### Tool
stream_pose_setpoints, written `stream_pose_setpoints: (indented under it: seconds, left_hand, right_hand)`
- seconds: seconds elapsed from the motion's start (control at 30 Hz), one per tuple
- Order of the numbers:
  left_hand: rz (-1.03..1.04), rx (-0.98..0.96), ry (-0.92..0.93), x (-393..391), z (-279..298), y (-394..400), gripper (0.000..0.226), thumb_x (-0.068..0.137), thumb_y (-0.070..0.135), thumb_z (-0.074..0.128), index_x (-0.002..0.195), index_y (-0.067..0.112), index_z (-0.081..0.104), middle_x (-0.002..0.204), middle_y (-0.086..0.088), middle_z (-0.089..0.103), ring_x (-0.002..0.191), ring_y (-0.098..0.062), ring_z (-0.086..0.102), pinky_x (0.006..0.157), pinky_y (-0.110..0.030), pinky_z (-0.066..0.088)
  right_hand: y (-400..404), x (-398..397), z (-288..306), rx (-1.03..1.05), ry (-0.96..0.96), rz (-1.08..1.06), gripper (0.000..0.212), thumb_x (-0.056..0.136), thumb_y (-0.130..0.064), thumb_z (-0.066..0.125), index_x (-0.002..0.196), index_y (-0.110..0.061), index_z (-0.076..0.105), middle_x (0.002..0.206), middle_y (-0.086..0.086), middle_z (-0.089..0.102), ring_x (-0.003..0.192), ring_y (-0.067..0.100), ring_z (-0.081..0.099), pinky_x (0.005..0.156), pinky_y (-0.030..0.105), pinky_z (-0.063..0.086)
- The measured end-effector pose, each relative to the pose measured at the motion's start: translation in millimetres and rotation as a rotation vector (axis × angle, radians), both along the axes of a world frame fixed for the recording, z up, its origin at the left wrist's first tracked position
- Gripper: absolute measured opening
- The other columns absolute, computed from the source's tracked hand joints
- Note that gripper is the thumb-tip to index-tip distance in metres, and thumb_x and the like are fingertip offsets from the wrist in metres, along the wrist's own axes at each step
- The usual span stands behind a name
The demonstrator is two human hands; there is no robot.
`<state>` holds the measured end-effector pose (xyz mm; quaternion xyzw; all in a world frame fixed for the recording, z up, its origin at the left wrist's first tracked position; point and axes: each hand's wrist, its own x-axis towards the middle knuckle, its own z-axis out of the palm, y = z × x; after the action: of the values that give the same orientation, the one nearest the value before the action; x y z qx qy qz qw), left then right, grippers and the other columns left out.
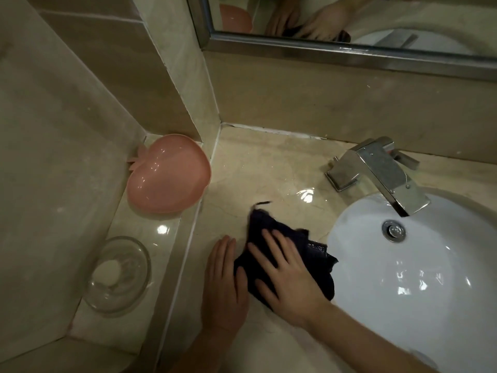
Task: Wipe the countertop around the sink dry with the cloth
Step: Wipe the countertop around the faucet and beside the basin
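Wiping under way on the beige marble bench (250,162), left of the white round sink (419,265).

Right hand (285,270) presses the dark crumpled cloth (317,254) flat with straight, spread fingers; left hand (224,281) lies open beside it. Water glistens near the chrome faucet (382,170), so that patch looks undried.

Glossy marble-look countertop (258,168), dark cloth (317,254), shiny metal faucet (382,168), clear glass dish (118,275)

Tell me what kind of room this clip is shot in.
Most likely a bathroom: a round white ceramic sink set into a beige marble countertop, a square chrome faucet over it, a metal-framed wall mirror above, and tiled walls.
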<state>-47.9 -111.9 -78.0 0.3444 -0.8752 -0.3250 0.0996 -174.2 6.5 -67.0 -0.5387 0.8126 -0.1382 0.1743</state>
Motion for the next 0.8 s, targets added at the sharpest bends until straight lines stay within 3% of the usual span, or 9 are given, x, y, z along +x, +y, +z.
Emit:
stream_pose_setpoints:
  seconds: [0.1,0.17,0.3,0.47,0.63,0.7,0.8]
  left_hand:
    - [-0.005,-0.001,0.027,0.2,2.3,0.6,0.051,0.106,0.034,0.024,0.157,0.030,0.019,0.163,0.018,0.016,0.151,-0.008,0.017,0.121,-0.025,0.017]
    - [0.005,0.000,0.025,-0.1,3.2,0.5,0.052,0.106,0.034,0.024,0.157,0.036,0.013,0.163,0.021,0.013,0.151,-0.007,0.017,0.121,-0.023,0.016]
    - [0.041,0.018,0.026,-0.7,1.9,1.2,0.052,0.107,0.037,0.022,0.157,0.024,0.022,0.164,0.016,0.016,0.150,-0.008,0.021,0.119,-0.028,0.023]
    - [0.105,-0.001,0.053,-2.9,-0.1,2.6,0.054,0.106,0.035,0.026,0.157,0.017,0.024,0.165,0.006,0.020,0.150,-0.015,0.024,0.117,-0.034,0.030]
    - [0.115,-0.022,0.075,-3.7,-2.7,1.0,0.056,0.099,0.022,0.034,0.155,0.018,0.029,0.163,0.006,0.026,0.147,-0.014,0.031,0.118,-0.025,0.025]
    - [0.123,-0.014,0.075,-5.1,-2.7,1.2,0.055,0.099,0.022,0.034,0.154,0.016,0.031,0.162,0.005,0.029,0.146,-0.014,0.032,0.118,-0.025,0.026]
    - [0.132,0.004,0.055,-4.0,-3.6,1.0,0.055,0.100,0.025,0.034,0.154,0.014,0.032,0.161,0.008,0.028,0.146,-0.014,0.032,0.118,-0.023,0.024]
  right_hand:
    - [-9.4,-48.6,5.7,0.038,0.072,0.358,0.066,0.097,-0.061,0.043,0.156,-0.034,0.031,0.168,0.003,0.015,0.155,0.025,0.008,0.126,0.046,0.005]
    - [-12.6,-60.1,0.7,0.041,0.127,0.421,0.066,0.099,-0.062,0.040,0.157,-0.033,0.029,0.168,0.002,0.015,0.156,0.025,0.007,0.125,0.047,0.003]
    - [-34.3,-29.9,-12.4,-0.036,0.117,0.245,0.060,0.104,-0.052,0.035,0.159,-0.028,0.026,0.168,0.002,0.015,0.156,0.024,0.007,0.126,0.047,0.001]
    - [-130.7,-31.2,-13.8,-0.043,0.142,-0.068,0.060,0.102,-0.046,0.029,0.157,-0.023,0.031,0.165,0.008,0.024,0.154,0.029,0.016,0.124,0.050,0.004]
    - [-192.9,-81.0,-13.9,-0.040,0.121,-0.297,0.060,0.102,-0.047,0.035,0.157,-0.026,0.030,0.164,0.017,0.021,0.151,0.040,0.015,0.123,0.057,0.003]
    - [-189.8,-91.2,-11.7,-0.049,0.112,-0.304,0.062,0.101,-0.054,0.033,0.158,-0.031,0.026,0.166,0.016,0.016,0.152,0.043,0.009,0.122,0.060,0.000]
    - [-152.0,-67.7,-6.4,-0.081,0.082,-0.152,0.070,0.097,-0.067,0.033,0.158,-0.034,0.023,0.168,0.007,0.014,0.153,0.042,0.001,0.120,0.064,-0.002]
